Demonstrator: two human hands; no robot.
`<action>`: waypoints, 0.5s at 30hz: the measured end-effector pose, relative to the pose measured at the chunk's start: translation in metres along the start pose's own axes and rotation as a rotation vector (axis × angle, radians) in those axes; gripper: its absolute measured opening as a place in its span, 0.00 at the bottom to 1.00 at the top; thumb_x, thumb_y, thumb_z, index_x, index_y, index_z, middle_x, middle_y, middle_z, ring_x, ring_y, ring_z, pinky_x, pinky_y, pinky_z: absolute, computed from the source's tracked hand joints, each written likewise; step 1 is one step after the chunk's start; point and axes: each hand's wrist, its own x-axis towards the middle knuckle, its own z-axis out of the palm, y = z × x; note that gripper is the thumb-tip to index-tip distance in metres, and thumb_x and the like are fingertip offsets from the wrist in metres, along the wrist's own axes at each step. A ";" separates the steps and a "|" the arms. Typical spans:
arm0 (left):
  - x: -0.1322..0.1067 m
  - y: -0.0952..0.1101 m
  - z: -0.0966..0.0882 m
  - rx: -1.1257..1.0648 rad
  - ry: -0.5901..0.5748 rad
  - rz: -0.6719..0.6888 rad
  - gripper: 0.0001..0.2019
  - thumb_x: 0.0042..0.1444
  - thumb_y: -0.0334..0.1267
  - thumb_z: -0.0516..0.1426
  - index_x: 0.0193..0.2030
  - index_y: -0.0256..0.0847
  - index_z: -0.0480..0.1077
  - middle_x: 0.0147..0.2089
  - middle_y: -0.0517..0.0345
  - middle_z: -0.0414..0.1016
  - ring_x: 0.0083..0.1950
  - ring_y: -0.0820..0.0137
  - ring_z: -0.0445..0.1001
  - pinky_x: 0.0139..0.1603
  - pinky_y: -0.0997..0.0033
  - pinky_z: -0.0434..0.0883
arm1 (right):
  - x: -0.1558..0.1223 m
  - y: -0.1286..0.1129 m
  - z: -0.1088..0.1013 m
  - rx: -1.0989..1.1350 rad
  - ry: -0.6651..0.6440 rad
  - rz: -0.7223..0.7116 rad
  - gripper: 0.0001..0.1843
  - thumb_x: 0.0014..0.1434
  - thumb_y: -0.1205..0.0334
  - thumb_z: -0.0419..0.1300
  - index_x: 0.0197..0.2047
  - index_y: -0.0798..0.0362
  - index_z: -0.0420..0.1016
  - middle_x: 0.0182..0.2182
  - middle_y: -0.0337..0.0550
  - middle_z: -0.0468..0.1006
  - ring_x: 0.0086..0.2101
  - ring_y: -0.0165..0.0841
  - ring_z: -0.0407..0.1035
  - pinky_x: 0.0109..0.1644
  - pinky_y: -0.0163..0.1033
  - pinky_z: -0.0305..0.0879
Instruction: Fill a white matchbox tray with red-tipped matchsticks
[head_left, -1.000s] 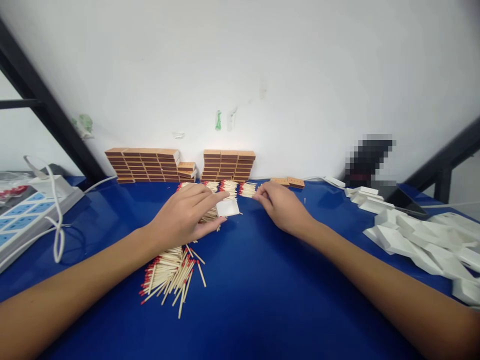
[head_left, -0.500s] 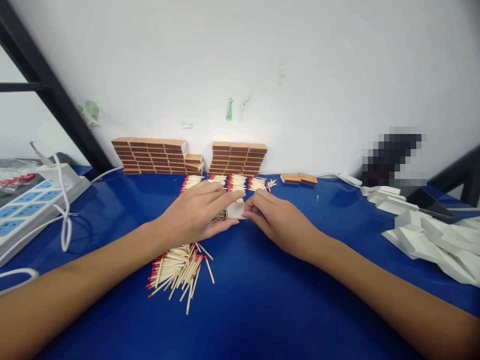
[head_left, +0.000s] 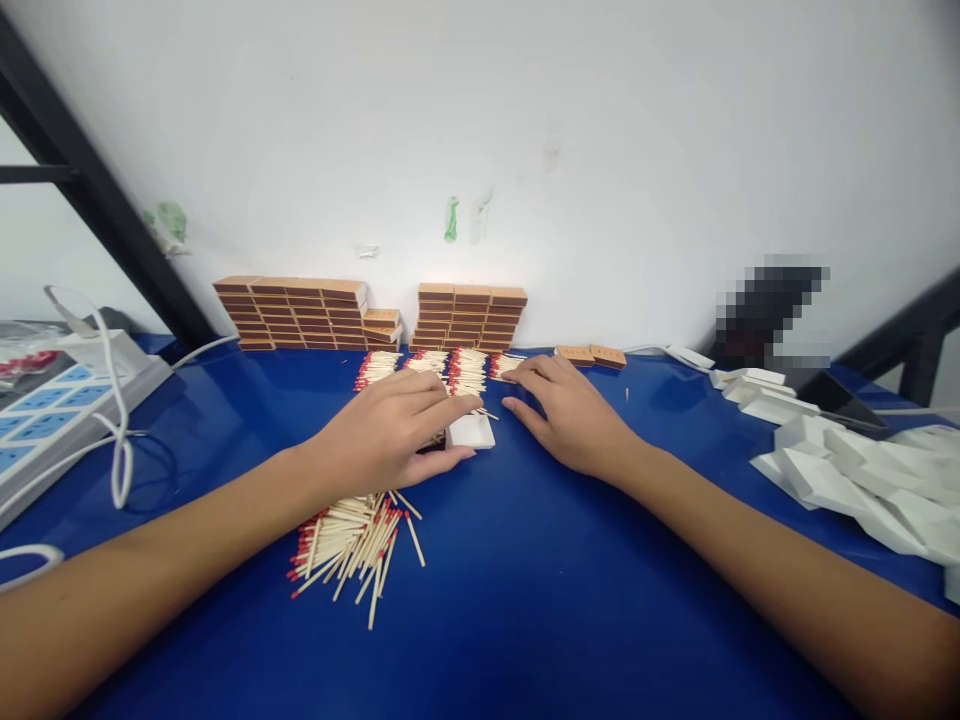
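Note:
My left hand (head_left: 386,425) is closed around a matchbox, its thumb on the near side and fingers over the top. From the box's right end sticks the white inner tray (head_left: 472,432), which looks bare inside where it shows; the hand hides the rest. My right hand (head_left: 566,408) is open, thumb apart from the fingers, with its fingertips at the rightmost bunch of red-headed matches (head_left: 498,367). More bunches of matches (head_left: 466,372) lie in a row behind my left hand. A loose heap of matches (head_left: 352,545) spreads on the blue table below my left wrist.
Stacked matchboxes (head_left: 300,315) and a second stack (head_left: 472,318) stand against the wall. Two matchboxes (head_left: 592,356) lie to their right. White trays (head_left: 862,470) are heaped at the right. A power strip (head_left: 60,420) with white cables is at the left.
My right hand has let go of the tray's right end, opened, and moved up to the rightmost matches. The tray now shows its inside. My left hand stays on the box.

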 end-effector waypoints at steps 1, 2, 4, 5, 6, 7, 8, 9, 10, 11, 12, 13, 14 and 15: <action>0.000 0.000 0.000 0.002 0.000 0.000 0.19 0.69 0.44 0.59 0.60 0.35 0.70 0.41 0.50 0.79 0.43 0.64 0.77 0.46 0.62 0.76 | 0.000 0.001 0.001 -0.012 -0.008 -0.008 0.20 0.74 0.55 0.52 0.59 0.56 0.75 0.56 0.53 0.75 0.56 0.46 0.67 0.63 0.54 0.64; 0.000 0.000 0.000 0.004 0.001 -0.001 0.19 0.69 0.45 0.59 0.60 0.35 0.70 0.40 0.50 0.79 0.43 0.64 0.77 0.46 0.63 0.76 | 0.000 0.002 0.001 -0.019 -0.015 -0.016 0.19 0.74 0.55 0.52 0.58 0.56 0.76 0.56 0.53 0.76 0.55 0.46 0.67 0.63 0.55 0.64; 0.000 0.000 0.000 0.002 0.000 -0.002 0.19 0.70 0.45 0.59 0.61 0.35 0.70 0.40 0.51 0.79 0.42 0.64 0.77 0.45 0.63 0.76 | 0.000 0.001 0.000 -0.016 -0.019 -0.030 0.17 0.74 0.56 0.52 0.55 0.55 0.77 0.54 0.52 0.77 0.53 0.45 0.67 0.62 0.54 0.64; 0.000 0.000 0.000 0.001 -0.002 -0.003 0.19 0.70 0.45 0.59 0.61 0.35 0.69 0.39 0.51 0.79 0.42 0.65 0.77 0.45 0.64 0.76 | 0.001 0.001 0.000 -0.004 -0.016 -0.036 0.16 0.73 0.57 0.53 0.53 0.55 0.77 0.52 0.51 0.78 0.52 0.44 0.68 0.61 0.53 0.65; 0.000 0.000 0.001 0.000 -0.005 -0.003 0.19 0.70 0.45 0.59 0.61 0.36 0.70 0.39 0.51 0.79 0.42 0.65 0.77 0.45 0.64 0.76 | 0.001 0.000 -0.001 0.011 -0.009 -0.041 0.14 0.73 0.58 0.54 0.51 0.55 0.77 0.50 0.51 0.78 0.51 0.44 0.68 0.59 0.53 0.66; 0.000 0.000 0.001 -0.001 -0.007 -0.002 0.19 0.70 0.45 0.59 0.61 0.36 0.70 0.40 0.51 0.79 0.42 0.65 0.77 0.45 0.64 0.76 | 0.001 -0.001 -0.001 0.030 -0.001 -0.045 0.12 0.72 0.59 0.55 0.49 0.55 0.77 0.49 0.50 0.79 0.49 0.43 0.68 0.58 0.52 0.66; 0.000 0.001 0.001 -0.001 -0.007 0.000 0.19 0.70 0.45 0.59 0.61 0.36 0.70 0.40 0.51 0.79 0.42 0.64 0.77 0.45 0.63 0.76 | 0.001 -0.001 -0.001 0.054 0.008 -0.046 0.10 0.71 0.60 0.56 0.48 0.54 0.77 0.47 0.50 0.79 0.48 0.42 0.68 0.57 0.51 0.66; 0.000 0.001 0.001 -0.001 -0.007 0.001 0.18 0.70 0.45 0.59 0.60 0.36 0.70 0.40 0.51 0.79 0.43 0.64 0.78 0.46 0.63 0.76 | 0.001 -0.001 -0.001 0.083 0.018 -0.038 0.08 0.71 0.61 0.57 0.47 0.54 0.76 0.46 0.49 0.79 0.47 0.42 0.68 0.56 0.50 0.67; 0.000 0.001 0.001 -0.001 -0.007 0.001 0.18 0.70 0.45 0.59 0.60 0.36 0.70 0.40 0.51 0.80 0.43 0.64 0.78 0.46 0.63 0.76 | 0.001 -0.001 0.000 0.117 0.028 -0.024 0.07 0.70 0.62 0.58 0.47 0.54 0.76 0.45 0.48 0.79 0.46 0.41 0.69 0.54 0.48 0.67; 0.000 0.001 0.001 -0.003 -0.008 0.000 0.18 0.70 0.45 0.59 0.60 0.36 0.70 0.41 0.50 0.80 0.43 0.64 0.78 0.46 0.63 0.77 | 0.001 -0.001 0.001 0.150 0.038 -0.003 0.07 0.69 0.62 0.59 0.47 0.54 0.75 0.44 0.47 0.79 0.46 0.40 0.69 0.53 0.47 0.68; 0.000 0.001 0.000 -0.005 -0.008 -0.001 0.18 0.70 0.45 0.59 0.60 0.36 0.70 0.41 0.50 0.80 0.43 0.64 0.78 0.47 0.62 0.77 | 0.001 0.000 0.003 0.178 0.050 0.020 0.07 0.69 0.62 0.59 0.47 0.54 0.75 0.43 0.47 0.79 0.46 0.39 0.70 0.52 0.46 0.68; 0.001 0.001 0.000 -0.008 -0.010 -0.004 0.19 0.70 0.46 0.59 0.60 0.36 0.70 0.41 0.50 0.80 0.44 0.64 0.78 0.47 0.62 0.77 | 0.001 0.000 0.004 0.195 0.060 0.041 0.07 0.69 0.62 0.60 0.48 0.54 0.75 0.43 0.47 0.78 0.46 0.39 0.70 0.52 0.45 0.68; 0.001 0.001 0.000 -0.010 -0.013 -0.007 0.19 0.70 0.46 0.59 0.60 0.36 0.70 0.41 0.49 0.80 0.44 0.64 0.78 0.47 0.62 0.77 | 0.001 0.001 0.005 0.199 0.067 0.055 0.08 0.68 0.61 0.61 0.49 0.54 0.75 0.44 0.47 0.78 0.46 0.39 0.70 0.52 0.45 0.68; 0.001 0.001 0.000 -0.011 -0.017 -0.009 0.19 0.70 0.46 0.59 0.60 0.36 0.70 0.41 0.49 0.80 0.44 0.64 0.79 0.47 0.62 0.77 | 0.001 0.002 0.006 0.190 0.068 0.063 0.09 0.69 0.59 0.61 0.49 0.54 0.76 0.44 0.48 0.78 0.47 0.40 0.70 0.53 0.45 0.67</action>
